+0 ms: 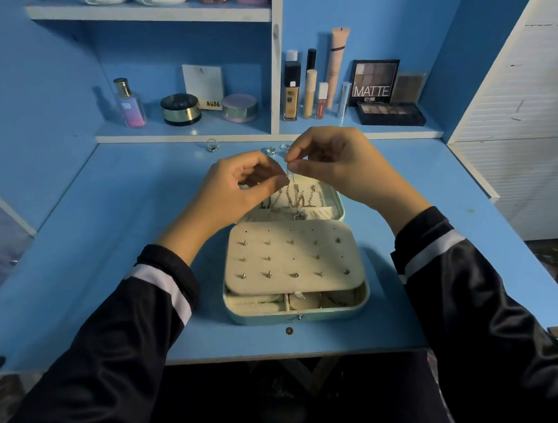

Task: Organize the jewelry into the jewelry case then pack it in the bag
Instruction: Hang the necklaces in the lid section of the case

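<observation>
Cream velvet lines the open jewelry case (365, 292), which lies on the blue desk (104, 264) and serves as the reference for everything else. Directly above the case's far half, its raised lid (338, 201), a thin silver chain (289, 180) is held up. The chain's upper end is pinched between thumb and forefinger of the right hand (331, 162), and a lower stretch is pinched by the fingertips of the left hand (234, 190). The other fingers of both hands are loosely curled and nothing else is carried. The chain's free end hangs down into the lid, where several other chains (307, 198) are seen hung above a pocket (whether the held one is hooked there yet cannot be told).

On the near half of the case, the padded earring panel (291, 241) is set with rows of small studs (268, 274), and the front compartments (331, 298) below it appear to hold a few pieces.

The sorting is judged to be well along but unfinished. Just beyond the case, two rings (269, 150) lie loose on the desk, and a third ring (212, 145) lies further beyond, to the left. The case has yet to be closed, and no bag is seen, so the packing step is judged not begun.
</observation>
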A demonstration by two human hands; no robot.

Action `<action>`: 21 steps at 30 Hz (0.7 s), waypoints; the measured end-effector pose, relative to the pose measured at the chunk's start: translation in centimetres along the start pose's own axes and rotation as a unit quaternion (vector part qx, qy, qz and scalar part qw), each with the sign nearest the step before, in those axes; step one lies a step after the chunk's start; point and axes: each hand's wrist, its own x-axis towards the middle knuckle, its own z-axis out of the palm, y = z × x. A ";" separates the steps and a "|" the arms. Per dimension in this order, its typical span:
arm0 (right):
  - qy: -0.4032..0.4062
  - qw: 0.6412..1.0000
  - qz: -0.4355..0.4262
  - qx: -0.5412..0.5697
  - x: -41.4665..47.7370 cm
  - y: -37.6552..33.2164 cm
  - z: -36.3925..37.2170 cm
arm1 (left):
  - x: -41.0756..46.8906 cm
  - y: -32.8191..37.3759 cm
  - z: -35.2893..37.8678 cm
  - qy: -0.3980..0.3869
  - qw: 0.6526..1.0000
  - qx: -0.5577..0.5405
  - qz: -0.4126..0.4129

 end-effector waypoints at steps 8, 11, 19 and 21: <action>-0.007 1.000 0.005 0.020 0.2 0.1 -0.5 | 0.4 0.2 0.6 -0.018 0.999 -0.040 -0.014; 0.000 1.000 0.003 0.016 0.2 0.3 -0.8 | 0.5 -0.1 0.6 -0.017 0.999 -0.043 -0.014; -0.017 0.996 0.043 -0.081 0.1 2.2 -0.9 | 1.0 -1.8 -0.4 -0.004 0.997 0.076 0.001; -0.026 0.990 0.054 -0.131 0.2 2.7 -0.5 | 1.4 -2.1 -0.7 -0.008 0.992 0.125 0.007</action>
